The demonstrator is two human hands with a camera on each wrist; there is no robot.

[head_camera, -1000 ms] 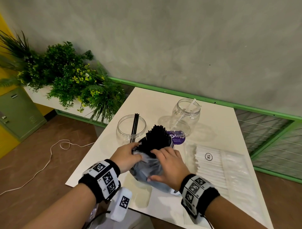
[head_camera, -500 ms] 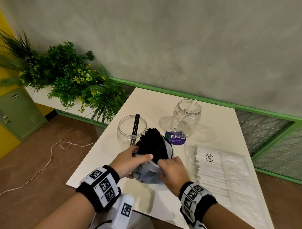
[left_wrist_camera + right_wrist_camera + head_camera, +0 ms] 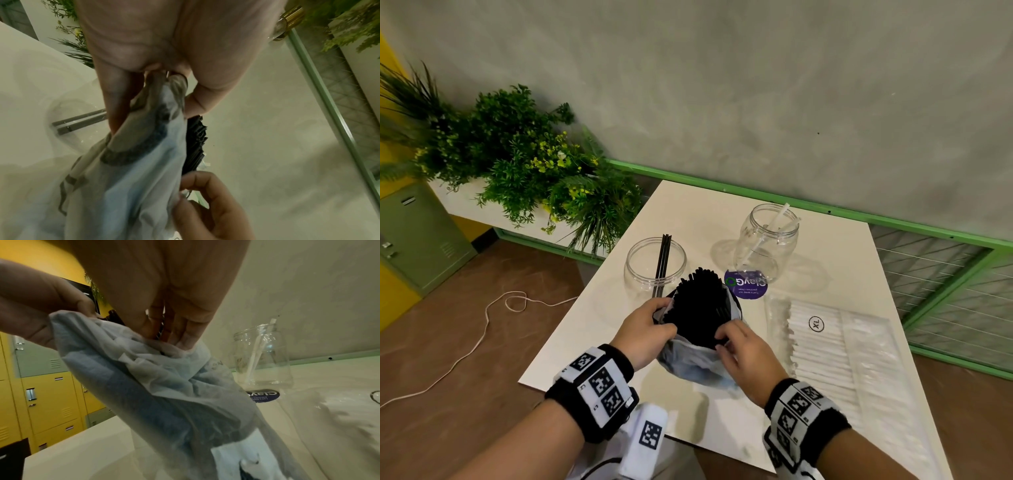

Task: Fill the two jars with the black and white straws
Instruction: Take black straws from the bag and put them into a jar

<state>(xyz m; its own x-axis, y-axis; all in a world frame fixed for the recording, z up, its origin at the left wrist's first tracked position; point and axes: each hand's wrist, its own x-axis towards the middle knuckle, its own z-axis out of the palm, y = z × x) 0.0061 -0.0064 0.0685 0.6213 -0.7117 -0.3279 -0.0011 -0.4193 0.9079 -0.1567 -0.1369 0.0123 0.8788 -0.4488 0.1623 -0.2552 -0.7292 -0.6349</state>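
Black straws (image 3: 700, 305) bundled upright in plastic bag (image 3: 693, 363); both hands' grip pinching bag rim

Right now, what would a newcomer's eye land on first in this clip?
The dense bundle of black straws poking out of a pale bag at the table's near centre, the left hand gripping the bag's rim and the right hand pinching at the straws. Behind stand two clear jars: the left jar holds a few black straws, the right jar one white straw.

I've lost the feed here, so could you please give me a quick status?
Left hand grips the bag rim; right hand pinches black straws inside. Both jars nearly empty. Nothing blocking.
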